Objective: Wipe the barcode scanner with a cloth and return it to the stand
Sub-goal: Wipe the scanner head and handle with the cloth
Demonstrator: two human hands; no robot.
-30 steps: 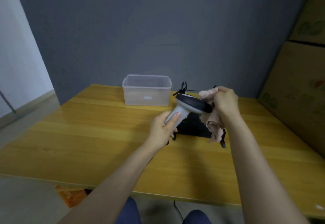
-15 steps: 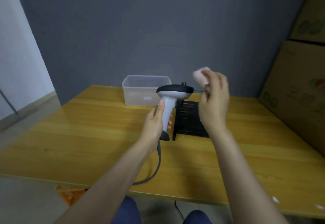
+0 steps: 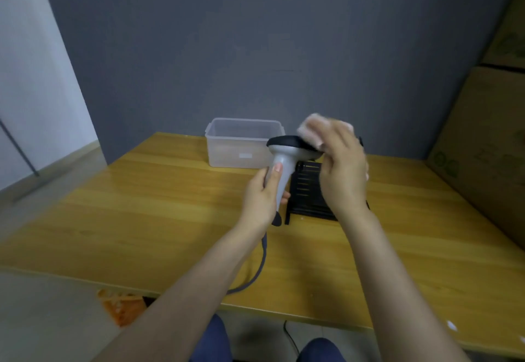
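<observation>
The barcode scanner [image 3: 285, 152], grey with a black top, is held upright above the wooden table [image 3: 142, 213]. My left hand [image 3: 262, 195] grips its handle. My right hand [image 3: 342, 168] holds a pale pink cloth [image 3: 311, 128] pressed against the right end of the scanner's black head. A grey cable [image 3: 262, 259] hangs from the handle and runs off the table's front edge. The black slatted stand [image 3: 305, 194] lies on the table just behind the scanner, partly hidden by my right hand.
A clear plastic box [image 3: 241, 142] stands at the back of the table, left of the scanner. Cardboard boxes [image 3: 488, 148] are stacked along the right side. A grey wall rises behind the table. My knees show below the front edge.
The scanner went from tilted to upright. My right hand with the cloth lifted off it, then came back down onto the black head.
</observation>
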